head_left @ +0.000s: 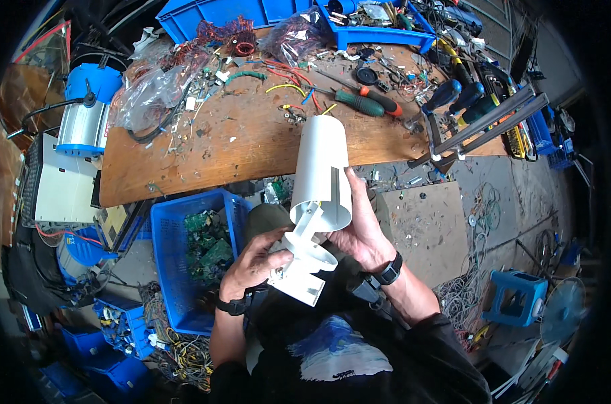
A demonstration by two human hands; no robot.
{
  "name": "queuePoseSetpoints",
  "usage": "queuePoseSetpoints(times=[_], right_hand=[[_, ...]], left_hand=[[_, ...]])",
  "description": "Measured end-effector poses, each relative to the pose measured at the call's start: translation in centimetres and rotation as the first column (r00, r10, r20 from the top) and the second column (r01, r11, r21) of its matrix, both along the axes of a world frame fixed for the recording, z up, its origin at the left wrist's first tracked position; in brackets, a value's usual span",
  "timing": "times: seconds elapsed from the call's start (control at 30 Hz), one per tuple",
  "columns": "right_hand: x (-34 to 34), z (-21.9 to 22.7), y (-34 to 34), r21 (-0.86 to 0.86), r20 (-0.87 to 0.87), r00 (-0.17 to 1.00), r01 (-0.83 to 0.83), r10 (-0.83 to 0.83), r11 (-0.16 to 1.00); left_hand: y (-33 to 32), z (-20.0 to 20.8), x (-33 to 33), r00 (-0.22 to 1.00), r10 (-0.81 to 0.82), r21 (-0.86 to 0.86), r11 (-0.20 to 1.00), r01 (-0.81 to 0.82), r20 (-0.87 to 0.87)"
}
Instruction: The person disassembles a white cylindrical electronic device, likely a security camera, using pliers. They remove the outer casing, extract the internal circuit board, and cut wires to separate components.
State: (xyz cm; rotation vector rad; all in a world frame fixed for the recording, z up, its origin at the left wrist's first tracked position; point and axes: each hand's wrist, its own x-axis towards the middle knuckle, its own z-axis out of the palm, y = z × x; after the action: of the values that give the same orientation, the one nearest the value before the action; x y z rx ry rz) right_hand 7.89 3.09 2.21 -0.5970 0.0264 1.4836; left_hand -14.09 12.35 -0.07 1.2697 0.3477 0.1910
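Observation:
A white tube-shaped housing [319, 155], with a dark slot along its lower right side, tilts upward in front of me. My right hand [365, 232] is closed on its lower right side, thumb along the wall. At the tube's lower open end a white bracket [304, 281] with a round collar and a flat plate extends toward me. My left hand [255, 266] grips this bracket from the left, its thumb on the collar. Whether the bracket is fixed to the tube cannot be seen. Both pieces are held above my lap, just off the bench's near edge.
The wooden bench [204, 161] carries a green-handled screwdriver [359, 102], wire scraps and plastic bags. A metal frame [480, 128] stands at its right end. Left of my legs is a blue crate [167, 269] with circuit boards. Cable heaps and a blue stool [514, 297] lie on the right.

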Motion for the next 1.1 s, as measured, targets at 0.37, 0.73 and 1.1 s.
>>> queuePoseSetpoints(times=[0.37,0.73,1.1], right_hand=[[-1.9,2.2,-1.1,0.031,-0.013,1.000,0.000,0.000,1.000],[-2.0,3.5,-1.9,0.030,0.073,0.994,-0.080,0.077,0.996],[0.2,2.9,-0.9,-0.015,-0.090,0.988,-0.125,0.123,0.992]], left_hand=[[-2.0,-1.3,-0.7,0.932,0.056,-0.512,0.846,0.146,0.358],[-2.9,0.5,0.3,0.926,0.112,-0.729,0.653,0.204,0.359],[-3.2,3.7,2.9,0.934,0.204,-0.878,0.445,0.178,0.293]])
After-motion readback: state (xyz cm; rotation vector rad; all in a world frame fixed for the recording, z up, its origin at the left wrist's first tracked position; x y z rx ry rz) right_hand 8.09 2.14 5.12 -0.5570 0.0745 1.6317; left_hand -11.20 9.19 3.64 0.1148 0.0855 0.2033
